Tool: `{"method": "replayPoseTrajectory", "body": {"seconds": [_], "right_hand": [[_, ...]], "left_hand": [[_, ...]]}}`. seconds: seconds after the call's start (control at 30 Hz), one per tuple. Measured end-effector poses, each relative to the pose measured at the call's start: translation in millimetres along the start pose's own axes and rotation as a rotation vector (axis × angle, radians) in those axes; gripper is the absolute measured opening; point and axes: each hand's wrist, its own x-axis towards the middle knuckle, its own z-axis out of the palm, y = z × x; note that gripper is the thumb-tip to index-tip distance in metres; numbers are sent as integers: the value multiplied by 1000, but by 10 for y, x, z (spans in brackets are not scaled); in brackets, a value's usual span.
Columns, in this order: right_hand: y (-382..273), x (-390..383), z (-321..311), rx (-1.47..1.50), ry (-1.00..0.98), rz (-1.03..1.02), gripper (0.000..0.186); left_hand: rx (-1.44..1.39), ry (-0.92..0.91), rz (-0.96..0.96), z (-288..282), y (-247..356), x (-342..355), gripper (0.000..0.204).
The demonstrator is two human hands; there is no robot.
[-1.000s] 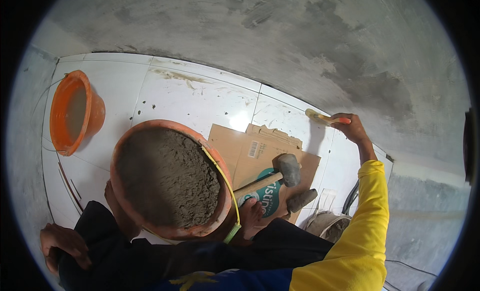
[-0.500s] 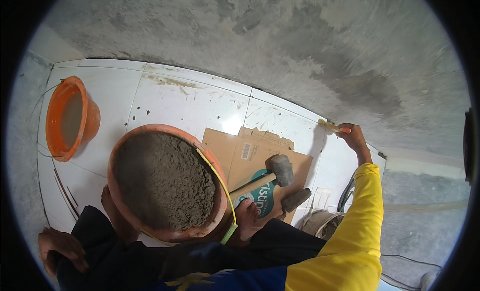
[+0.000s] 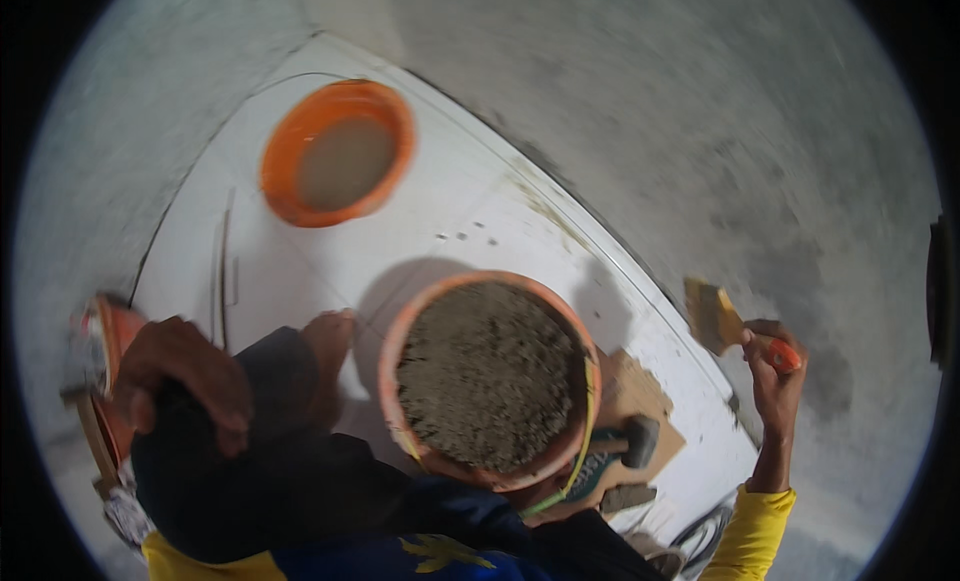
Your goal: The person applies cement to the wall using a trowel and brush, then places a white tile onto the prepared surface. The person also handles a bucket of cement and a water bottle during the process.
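My right hand (image 3: pixel 770 376) is out at the right, closed around the orange handle of a small trowel (image 3: pixel 715 316). Its blade is held over the grey mortar floor, just past the edge of the white tiles (image 3: pixel 440 221). My left hand (image 3: pixel 185 376) rests on my dark-clothed left knee with its fingers draped over it and nothing in it. An orange bucket (image 3: pixel 400 346) full of grey mortar stands between my knees. My bare foot (image 3: pixel 330 346) is on the tile beside it.
A second orange bucket (image 3: pixel 280 171) with grey liquid stands on the tiles at the upper left. A rubber mallet (image 3: pixel 632 441) lies on brown cardboard (image 3: pixel 640 386) right of the mortar bucket. Rough grey floor (image 3: pixel 650 111) surrounds the tiles. Orange items (image 3: pixel 100 331) lie at the left edge.
The view has swung, so the tiles now run diagonally. My right hand has lifted the trowel from the tile edge out over the grey floor. My left hand is now on my knee.
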Motion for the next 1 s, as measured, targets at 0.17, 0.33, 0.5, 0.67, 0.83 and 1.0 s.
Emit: {"method": "replayPoseTrajectory", "body": {"seconds": [0.17,0.33,0.5,0.67,0.83,1.0], "right_hand": [[-1738,872,1715,681,-111,-254,29],[-2751,1541,3220,505,-378,-669,24],[-2992,1561,3664,317,-622,-579,24],[-3273,1642,3360,692,-406,-517,22],[-2871,1630,3783,335,-242,-838,20],[-2932,1579,3574,678,-394,-700,14]], "left_hand": [[-38,127,108,148,153,-258,68],[-113,113,219,93,31,-499,66],[-101,246,232,235,118,-918,66],[-94,287,219,193,203,-1062,65],[-112,227,239,45,113,-948,65],[-93,248,227,148,124,-943,64]]}}
